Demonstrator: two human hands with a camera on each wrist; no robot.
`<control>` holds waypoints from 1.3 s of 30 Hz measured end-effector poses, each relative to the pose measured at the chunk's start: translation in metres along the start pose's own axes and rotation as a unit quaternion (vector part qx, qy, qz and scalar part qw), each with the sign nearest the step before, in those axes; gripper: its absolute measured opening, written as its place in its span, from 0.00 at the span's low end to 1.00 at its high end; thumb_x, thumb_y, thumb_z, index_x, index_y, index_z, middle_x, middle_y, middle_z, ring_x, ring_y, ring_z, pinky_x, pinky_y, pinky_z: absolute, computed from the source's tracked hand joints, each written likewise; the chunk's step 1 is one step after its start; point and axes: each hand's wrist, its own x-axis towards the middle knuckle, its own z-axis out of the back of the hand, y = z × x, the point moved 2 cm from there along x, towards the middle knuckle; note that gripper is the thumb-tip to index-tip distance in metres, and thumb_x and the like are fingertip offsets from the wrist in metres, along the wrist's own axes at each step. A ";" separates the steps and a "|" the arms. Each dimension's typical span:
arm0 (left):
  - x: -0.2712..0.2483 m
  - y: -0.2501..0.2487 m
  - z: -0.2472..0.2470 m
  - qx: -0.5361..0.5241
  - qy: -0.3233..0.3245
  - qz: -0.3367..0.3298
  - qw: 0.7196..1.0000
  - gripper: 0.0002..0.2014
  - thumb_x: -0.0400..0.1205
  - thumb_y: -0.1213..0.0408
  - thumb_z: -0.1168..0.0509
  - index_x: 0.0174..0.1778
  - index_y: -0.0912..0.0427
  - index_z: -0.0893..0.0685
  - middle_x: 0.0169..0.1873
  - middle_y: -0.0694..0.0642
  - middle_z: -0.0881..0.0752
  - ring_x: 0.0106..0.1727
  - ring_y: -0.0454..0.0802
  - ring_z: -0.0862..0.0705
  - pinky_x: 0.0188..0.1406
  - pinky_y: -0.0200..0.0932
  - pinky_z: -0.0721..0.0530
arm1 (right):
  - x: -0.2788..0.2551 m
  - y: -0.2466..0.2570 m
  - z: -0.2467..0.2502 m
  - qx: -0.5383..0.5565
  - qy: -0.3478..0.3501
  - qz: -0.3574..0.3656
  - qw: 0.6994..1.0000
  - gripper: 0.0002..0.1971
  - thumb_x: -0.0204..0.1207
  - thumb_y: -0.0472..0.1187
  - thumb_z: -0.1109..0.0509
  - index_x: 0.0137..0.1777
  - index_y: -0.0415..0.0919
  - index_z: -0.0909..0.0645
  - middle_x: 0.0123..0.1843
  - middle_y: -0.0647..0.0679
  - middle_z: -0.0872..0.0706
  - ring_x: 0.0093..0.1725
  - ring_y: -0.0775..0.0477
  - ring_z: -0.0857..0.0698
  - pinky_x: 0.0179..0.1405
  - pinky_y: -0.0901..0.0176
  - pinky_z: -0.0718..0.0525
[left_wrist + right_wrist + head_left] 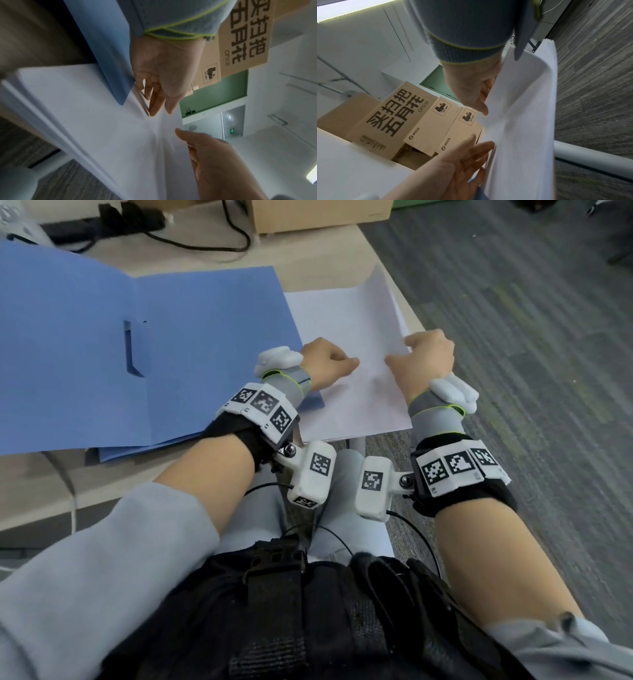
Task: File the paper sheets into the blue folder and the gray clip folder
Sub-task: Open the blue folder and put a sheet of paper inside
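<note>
The blue folder (102, 337) lies open on the table at the left, and its right flap overlaps a stack of white paper sheets (349, 320) by the table's right edge. My left hand (329, 361) pinches the top sheet at its left side, thumb over fingers (159, 111). My right hand (424, 354) pinches the same sheet at its right edge (485, 106). The sheet (522, 121) bows upward between the two hands, and its far end is lifted. No gray clip folder shows in any view.
Cardboard boxes (318, 213) stand at the table's back, with a black power strip and cables (205, 241) beside them. The table's right edge (411, 313) runs just past the paper; grey carpet (531, 354) lies beyond it. My lap is below the near edge.
</note>
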 end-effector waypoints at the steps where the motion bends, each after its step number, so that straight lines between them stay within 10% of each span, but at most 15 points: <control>1: 0.000 0.000 0.000 -0.063 0.011 0.010 0.998 0.15 0.81 0.54 0.35 0.41 0.64 0.11 0.48 0.58 0.11 0.53 0.53 0.13 0.64 0.44 0.19 | -0.001 0.003 -0.001 0.020 -0.002 0.015 1.000 0.09 0.64 0.33 0.31 0.25 0.40 0.26 0.27 0.32 0.30 0.27 0.35 0.30 0.30 0.53 0.29; 3: -0.003 -0.003 -0.001 -0.191 0.042 0.016 0.981 0.14 0.83 0.58 0.37 0.43 0.65 0.13 0.50 0.61 0.12 0.55 0.53 0.12 0.69 0.46 0.19 | -0.007 0.011 -0.003 0.068 0.012 0.050 0.996 0.07 0.66 0.37 0.28 0.33 0.32 0.16 0.30 0.35 0.19 0.32 0.37 0.21 0.34 0.56 0.24; 5: -0.004 -0.005 -0.002 -0.252 0.068 0.007 0.965 0.15 0.85 0.61 0.39 0.54 0.70 0.15 0.48 0.61 0.13 0.51 0.49 0.13 0.66 0.41 0.17 | -0.012 0.014 -0.004 0.121 0.023 0.057 0.991 0.10 0.66 0.42 0.24 0.47 0.44 0.09 0.46 0.41 0.10 0.46 0.45 0.12 0.48 0.57 0.15; 21: -0.001 -0.005 -0.011 -0.376 0.031 -0.001 0.926 0.06 0.82 0.68 0.35 0.42 0.56 0.15 0.26 0.43 0.12 0.49 0.54 0.20 0.68 0.49 0.22 | -0.016 0.006 -0.004 0.240 0.057 0.059 0.967 0.13 0.61 0.39 0.18 0.44 0.48 0.15 0.47 0.51 0.12 0.54 0.52 0.13 0.58 0.59 0.15; 32: 0.005 -0.003 -0.014 -0.382 0.024 0.005 0.924 0.08 0.81 0.70 0.34 0.36 0.58 0.16 0.31 0.52 0.14 0.40 0.48 0.18 0.54 0.40 0.19 | -0.014 0.006 -0.001 0.254 0.059 0.063 0.963 0.12 0.65 0.37 0.20 0.47 0.44 0.15 0.47 0.49 0.12 0.54 0.53 0.13 0.59 0.61 0.16; 39: 0.008 -0.004 -0.014 -0.374 0.025 0.013 0.927 0.11 0.81 0.71 0.36 0.33 0.60 0.17 0.20 0.45 0.13 0.28 0.39 0.16 0.44 0.32 0.18 | -0.005 0.003 0.008 0.078 -0.064 0.032 0.994 0.23 0.68 0.36 0.31 0.65 0.46 0.19 0.65 0.48 0.16 0.66 0.46 0.20 0.62 0.57 0.21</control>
